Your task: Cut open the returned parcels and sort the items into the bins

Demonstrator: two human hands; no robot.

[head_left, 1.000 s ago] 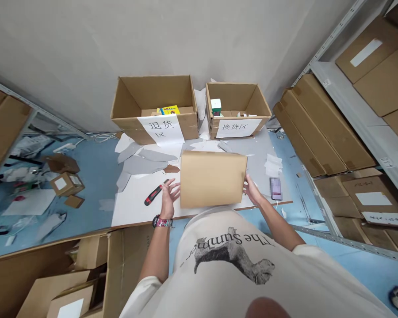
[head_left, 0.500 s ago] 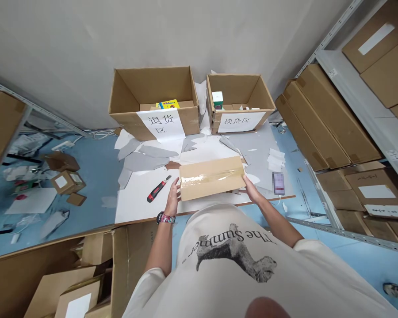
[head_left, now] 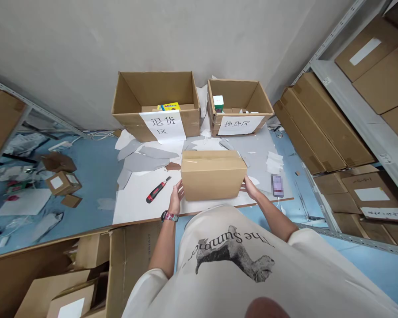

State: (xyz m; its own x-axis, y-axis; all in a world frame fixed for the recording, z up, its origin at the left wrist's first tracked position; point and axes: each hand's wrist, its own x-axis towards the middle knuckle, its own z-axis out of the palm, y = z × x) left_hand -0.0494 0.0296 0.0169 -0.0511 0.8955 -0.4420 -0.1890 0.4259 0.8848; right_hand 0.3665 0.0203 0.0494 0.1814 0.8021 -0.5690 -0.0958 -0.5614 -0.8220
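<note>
A closed brown cardboard box (head_left: 214, 181) is held between my two hands over the front of the worktable (head_left: 132, 210). Clear tape runs along its top face. My left hand (head_left: 176, 196) grips its left end, fingers partly behind and under the carton. At the opposite end, my right hand (head_left: 250, 187) holds the lower right corner, with some fingertips hidden by the cardboard. Left of the box, a red and black utility knife (head_left: 158, 190) lies on the white surface, its blade extended.
Two open cartons with paper signs stand at the back: a larger left carton (head_left: 126, 121) and a smaller right carton (head_left: 268, 108). A phone (head_left: 277, 185) with a cable lies at the right. Boxes fill the shelf (head_left: 334, 75). A large bin (head_left: 132, 260) of boxes stands lower left.
The box has tilted so its front side now faces me, where mostly its taped top showed before. Both hands keep hold of its ends. The knife has stayed put.
</note>
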